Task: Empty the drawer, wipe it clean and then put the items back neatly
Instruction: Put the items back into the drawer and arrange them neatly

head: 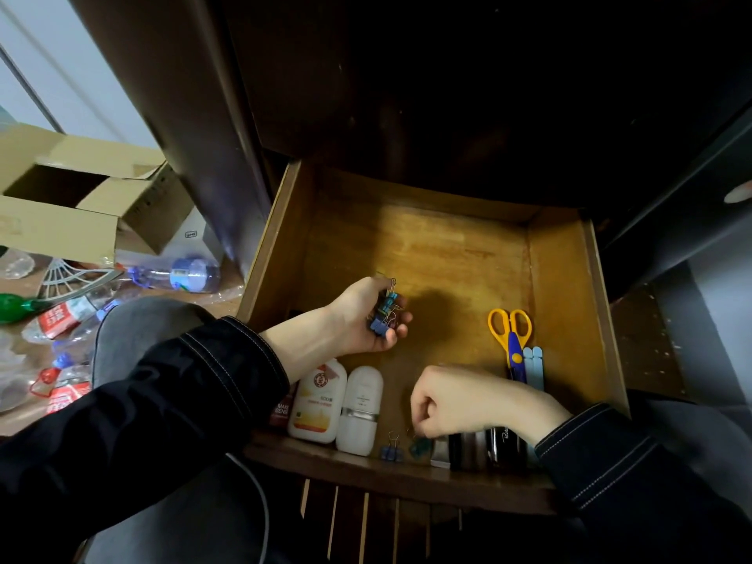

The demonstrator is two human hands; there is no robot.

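Clips along the drawer's front edge, one hand stocked, one working

My left hand [362, 319] cups a bunch of binder clips [384, 315] over the middle of the drawer [569, 278], fingers curled round them. My right hand [460, 400], the one nearer the front edge, curls downward and seems to pinch the green clip [420, 445], which sits just right of the blue clip [391, 451]. That row runs sideways along the front edge, right of the white bottles [315, 400]
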